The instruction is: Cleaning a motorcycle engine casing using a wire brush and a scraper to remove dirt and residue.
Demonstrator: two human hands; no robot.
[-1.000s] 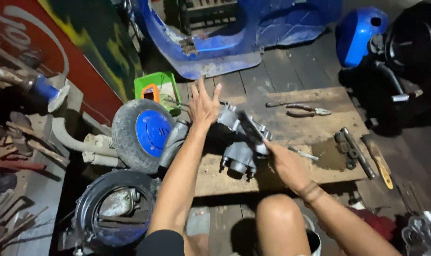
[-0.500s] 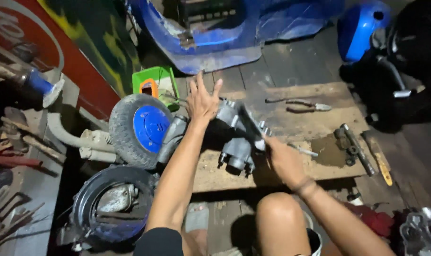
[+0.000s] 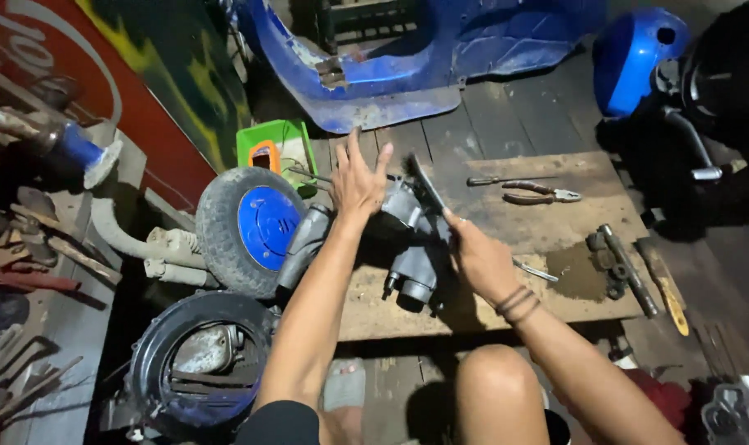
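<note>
Fingers point(image 3: 373, 161) splayed on grey engine point(image 3: 407, 239), right hand point(image 3: 477, 259) gripping tool

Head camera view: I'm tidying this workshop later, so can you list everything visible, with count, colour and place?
Engine casing: one, grey, on the board, centre.
Wheel: one, black tyre with blue hub, left of the casing.
Wooden board: one, brown, on the floor.
Pliers: one pair, dark, on the board's far side.
Screwdriver: one, dark, beside the pliers.
Scooter body: one, blue, top.
Green tray: one, behind the wheel.
Black tyre: one, bottom left.
Left hand: open, resting on the casing.
Right hand: holding a dark flat tool, blurred.
</note>
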